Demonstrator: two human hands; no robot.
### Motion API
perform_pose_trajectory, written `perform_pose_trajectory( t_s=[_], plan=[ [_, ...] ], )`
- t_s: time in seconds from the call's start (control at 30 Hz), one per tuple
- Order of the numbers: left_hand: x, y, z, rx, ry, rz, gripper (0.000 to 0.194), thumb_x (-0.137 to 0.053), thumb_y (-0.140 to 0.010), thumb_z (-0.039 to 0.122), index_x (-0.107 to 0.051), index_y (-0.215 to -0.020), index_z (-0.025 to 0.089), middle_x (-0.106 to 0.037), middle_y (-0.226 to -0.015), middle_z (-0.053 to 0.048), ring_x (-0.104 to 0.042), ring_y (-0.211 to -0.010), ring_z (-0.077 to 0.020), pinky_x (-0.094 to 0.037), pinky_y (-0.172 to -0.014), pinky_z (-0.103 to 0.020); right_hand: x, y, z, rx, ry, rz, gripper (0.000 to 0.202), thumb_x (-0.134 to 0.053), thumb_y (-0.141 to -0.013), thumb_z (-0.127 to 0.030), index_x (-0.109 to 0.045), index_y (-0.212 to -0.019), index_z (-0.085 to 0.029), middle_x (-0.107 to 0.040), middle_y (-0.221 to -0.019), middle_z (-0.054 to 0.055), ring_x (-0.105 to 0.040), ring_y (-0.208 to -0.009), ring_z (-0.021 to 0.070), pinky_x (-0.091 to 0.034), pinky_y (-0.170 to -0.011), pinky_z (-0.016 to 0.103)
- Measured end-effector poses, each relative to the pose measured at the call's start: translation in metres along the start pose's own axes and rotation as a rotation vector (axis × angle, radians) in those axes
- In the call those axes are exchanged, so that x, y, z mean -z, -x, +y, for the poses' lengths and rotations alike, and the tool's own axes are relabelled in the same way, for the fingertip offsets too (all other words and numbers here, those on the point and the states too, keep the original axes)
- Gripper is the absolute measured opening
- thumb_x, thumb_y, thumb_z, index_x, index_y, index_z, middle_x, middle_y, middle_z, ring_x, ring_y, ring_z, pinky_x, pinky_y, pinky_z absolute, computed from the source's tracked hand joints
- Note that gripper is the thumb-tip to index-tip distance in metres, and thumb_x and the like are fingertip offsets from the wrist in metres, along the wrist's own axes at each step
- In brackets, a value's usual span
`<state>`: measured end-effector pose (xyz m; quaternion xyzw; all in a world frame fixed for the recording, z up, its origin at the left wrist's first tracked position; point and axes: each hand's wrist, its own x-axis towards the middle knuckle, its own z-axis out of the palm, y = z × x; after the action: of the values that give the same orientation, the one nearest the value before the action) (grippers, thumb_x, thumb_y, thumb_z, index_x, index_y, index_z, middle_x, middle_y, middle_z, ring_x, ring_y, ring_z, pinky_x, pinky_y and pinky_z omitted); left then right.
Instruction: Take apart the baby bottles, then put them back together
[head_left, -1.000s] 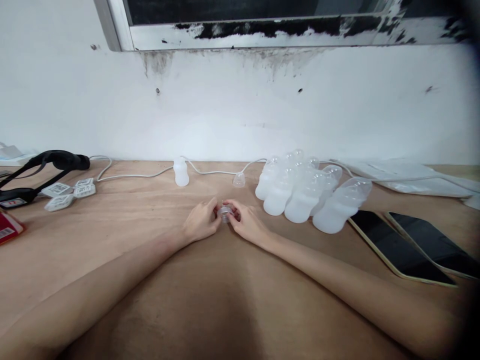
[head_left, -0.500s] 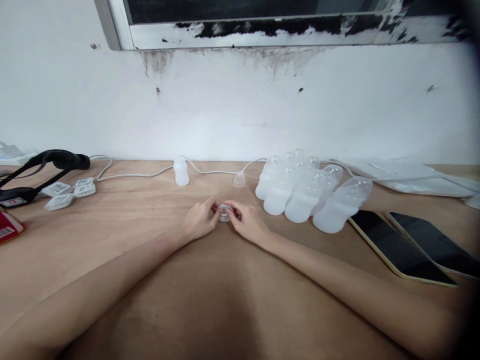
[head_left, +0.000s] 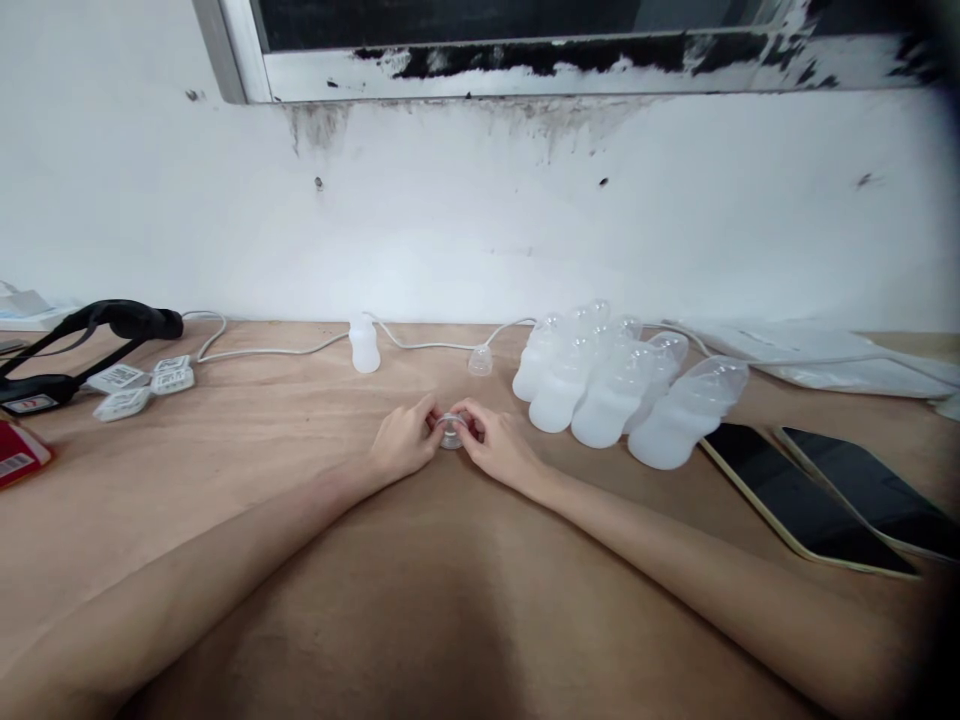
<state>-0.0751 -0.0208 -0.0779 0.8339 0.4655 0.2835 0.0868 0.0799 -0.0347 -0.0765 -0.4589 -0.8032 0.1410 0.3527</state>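
Between my two hands, low over the wooden table, is a small clear round piece [head_left: 451,432]. My left hand [head_left: 409,437] pinches its left side, and my right hand [head_left: 491,440] pinches its right side. Beyond them a clear dome-shaped cap [head_left: 480,361] sits on the table near the cable. A frosted white bottle without a cap [head_left: 365,345] stands upright further left. Several frosted bottles with clear domed tops [head_left: 604,400] are grouped to the right of my right hand.
Two dark-screened phones [head_left: 810,505] lie at the right. A plastic bag [head_left: 817,358] and a white cable [head_left: 281,351] run along the wall. At the left are a black strapped device [head_left: 127,320], small white packs [head_left: 124,402] and a red box [head_left: 21,453].
The view has shifted very slightly. Both hands keep hold of the clear piece, with hardly any movement of the fingers.
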Motion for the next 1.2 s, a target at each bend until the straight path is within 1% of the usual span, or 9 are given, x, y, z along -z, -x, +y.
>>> perform_pose_trajectory(
  t_s=[0.13,0.23,0.3,0.37,0.47,0.57,0.93,1.03,1.2],
  plan=[
    [0.008,0.0,-0.005,-0.168,-0.1,0.033,0.021,-0.046,-0.077,0.037,-0.049,-0.084,0.018,-0.059,-0.081,-0.002,-0.055,-0.075,-0.0169,-0.04,-0.067,-0.028,0.001,-0.001,0.002,0.009,-0.024,-0.018,0.022,-0.04,-0.081,-0.025,-0.055,-0.094,-0.017,-0.059,-0.072,0.001,-0.05,-0.058,0.0097,-0.037,-0.057,0.021],
    [0.021,-0.014,-0.025,-0.28,-0.066,0.229,0.029,-0.049,-0.075,0.036,-0.047,-0.097,0.016,-0.056,-0.096,-0.006,-0.051,-0.092,-0.0177,-0.037,-0.083,-0.031,0.001,-0.001,0.003,-0.008,-0.042,-0.006,0.02,-0.04,-0.081,-0.025,-0.056,-0.088,-0.017,-0.059,-0.071,0.001,-0.051,-0.061,0.0106,-0.038,-0.06,0.023],
    [0.03,-0.033,-0.049,-0.192,-0.017,0.51,0.04,-0.053,-0.072,0.032,-0.041,-0.106,0.013,-0.046,-0.114,-0.011,-0.041,-0.109,-0.0199,-0.03,-0.093,-0.033,0.002,-0.001,0.003,-0.026,-0.099,-0.006,0.019,-0.04,-0.081,-0.026,-0.056,-0.086,-0.017,-0.058,-0.068,0.001,-0.051,-0.059,0.0103,-0.039,-0.059,0.023],
    [0.037,-0.054,-0.077,0.07,0.036,0.739,0.064,-0.063,-0.062,0.035,-0.034,-0.113,0.007,-0.032,-0.124,-0.018,-0.026,-0.12,-0.0258,-0.02,-0.1,-0.038,0.002,-0.001,0.003,-0.078,-0.214,-0.033,0.022,-0.039,-0.081,-0.03,-0.055,-0.088,-0.017,-0.054,-0.062,0.0,-0.05,-0.052,0.0091,-0.04,-0.053,0.022],
    [0.038,-0.08,-0.113,0.369,0.357,0.567,0.077,-0.071,-0.05,0.027,-0.031,-0.113,0.007,-0.03,-0.125,-0.021,-0.027,-0.119,-0.0297,-0.024,-0.098,-0.041,0.002,-0.002,0.005,-0.196,-0.438,-0.062,0.029,-0.038,-0.081,-0.037,-0.05,-0.098,-0.018,-0.052,-0.063,0.001,-0.05,-0.048,0.0097,-0.038,-0.038,0.019],
    [0.03,-0.085,-0.124,0.361,0.522,0.376,0.059,-0.069,-0.053,0.021,-0.039,-0.103,0.008,-0.05,-0.107,-0.016,-0.049,-0.101,-0.0257,-0.038,-0.085,-0.04,0.001,-0.005,0.006,-0.29,-0.624,-0.008,0.035,-0.045,-0.076,-0.041,-0.046,-0.103,-0.018,-0.053,-0.087,0.006,-0.058,-0.064,0.0148,-0.042,-0.036,0.02],
    [0.006,-0.006,-0.027,0.071,0.608,0.089,0.047,-0.064,-0.063,0.035,-0.043,-0.1,0.015,-0.055,-0.103,-0.009,-0.054,-0.093,-0.0188,-0.042,-0.08,-0.033,0.003,-0.01,0.013,-0.406,-1.142,0.201,0.032,-0.056,-0.072,-0.034,-0.044,-0.1,-0.023,-0.057,-0.09,0.003,-0.059,-0.079,0.016,-0.049,-0.061,0.026],
    [0.005,-0.002,-0.019,0.064,0.584,0.13,0.044,-0.063,-0.064,0.035,-0.044,-0.099,0.016,-0.054,-0.103,-0.007,-0.054,-0.092,-0.0179,-0.043,-0.081,-0.032,0.006,-0.011,0.014,-0.45,-1.295,0.238,0.038,-0.061,-0.069,-0.026,-0.043,-0.102,-0.022,-0.058,-0.091,0.003,-0.058,-0.088,0.0167,-0.046,-0.078,0.03],
    [0.005,-0.004,-0.022,0.056,0.69,0.08,0.045,-0.062,-0.065,0.034,-0.041,-0.1,0.016,-0.054,-0.103,-0.007,-0.055,-0.09,-0.0173,-0.046,-0.076,-0.03,0.01,-0.013,0.015,-0.47,-1.418,0.211,0.019,-0.062,-0.066,-0.022,-0.051,-0.08,-0.016,-0.055,-0.102,0.004,-0.054,-0.097,0.0176,-0.04,-0.09,0.029]
  ],
)
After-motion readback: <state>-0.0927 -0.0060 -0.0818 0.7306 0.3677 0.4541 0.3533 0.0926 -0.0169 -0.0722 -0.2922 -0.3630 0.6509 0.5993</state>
